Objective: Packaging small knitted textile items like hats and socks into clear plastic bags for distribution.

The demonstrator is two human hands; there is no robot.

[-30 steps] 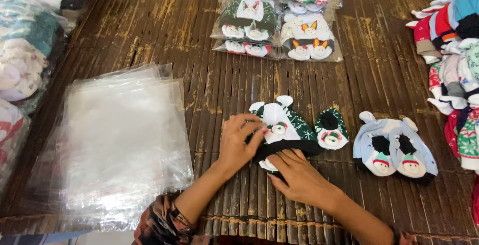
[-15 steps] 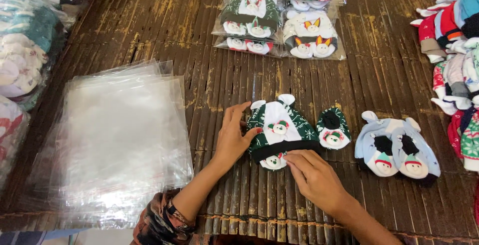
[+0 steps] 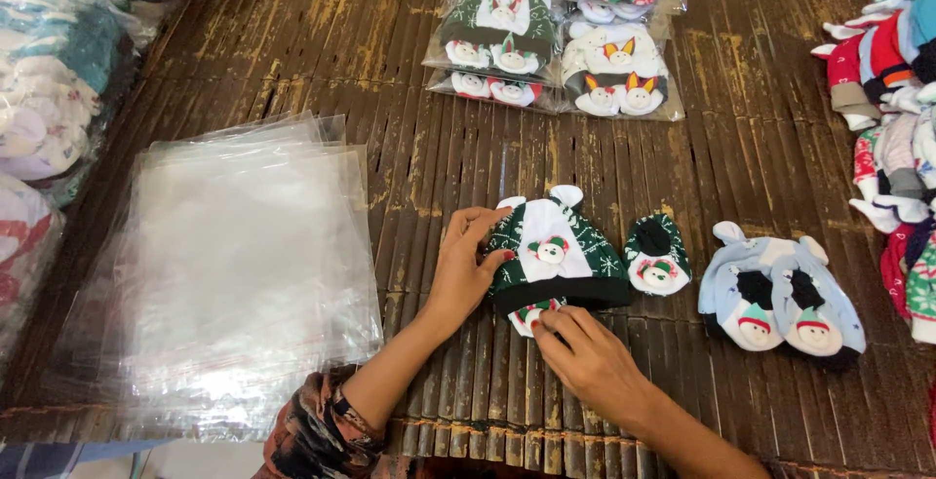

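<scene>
A green and white knitted baby cap (image 3: 554, 253) with small ears lies on a dark slatted bamboo mat (image 3: 439, 157). My left hand (image 3: 464, 269) rests flat against the cap's left edge. My right hand (image 3: 585, 362) pinches a small matching mitten (image 3: 531, 314) that pokes out below the cap's black brim. A second green mitten (image 3: 656, 255) lies just right of the cap, untouched.
A stack of clear plastic bags (image 3: 234, 265) lies to the left. A light blue cap and mitten set (image 3: 780, 294) sits to the right. Bagged sets (image 3: 556, 31) are lined up at the top; more knitwear is piled at both side edges.
Both hands lay over the cap's lower part a second ago. They have since drawn apart, uncovering the cap; my right hand slid down to the mitten below the brim.
</scene>
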